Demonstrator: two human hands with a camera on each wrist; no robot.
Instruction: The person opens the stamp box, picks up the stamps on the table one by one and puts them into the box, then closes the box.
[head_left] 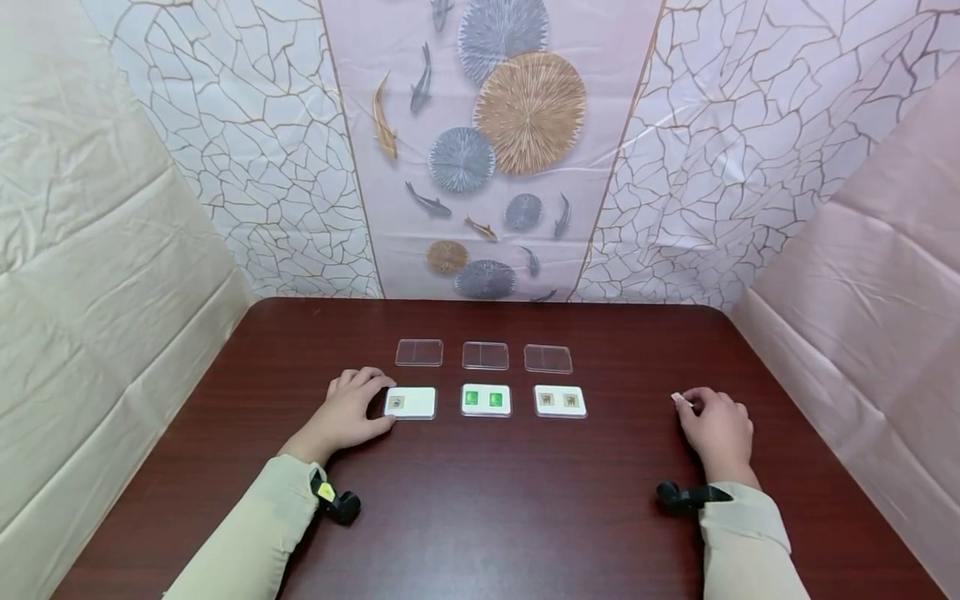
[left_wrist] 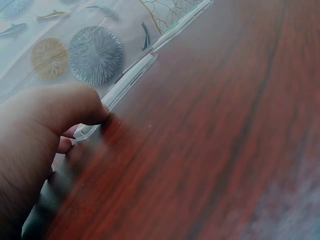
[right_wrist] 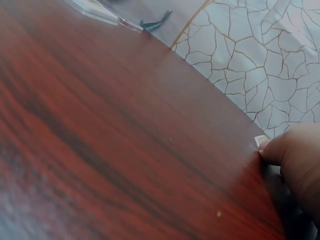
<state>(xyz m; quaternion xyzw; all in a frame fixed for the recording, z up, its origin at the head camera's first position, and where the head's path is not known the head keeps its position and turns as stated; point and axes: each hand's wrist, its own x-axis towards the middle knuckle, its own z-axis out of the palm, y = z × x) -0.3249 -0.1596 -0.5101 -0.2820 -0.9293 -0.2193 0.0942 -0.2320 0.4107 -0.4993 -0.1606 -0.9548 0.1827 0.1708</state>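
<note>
My left hand (head_left: 350, 416) lies at the left end of a shallow clear case (head_left: 415, 403) with a white insert and one small brownish stamp at its left. Thumb at the near edge and fingers at the far edge, the hand steadies it between them; the left wrist view shows the thumb against the case's side (left_wrist: 131, 82). Far to the right, my right hand (head_left: 717, 429) pinches a small pale stamp (head_left: 681, 400) with a perforated edge, close over the table. Its toothed edge also shows past the thumb in the right wrist view.
To the right of the held case lie a case with two green stamps (head_left: 486, 400) and a case with two brown stamps (head_left: 560, 401). Behind them, in a row, are three transparent lids (head_left: 419, 352). A patterned curtain (head_left: 487, 150) hangs behind the dark wooden table (head_left: 517, 500).
</note>
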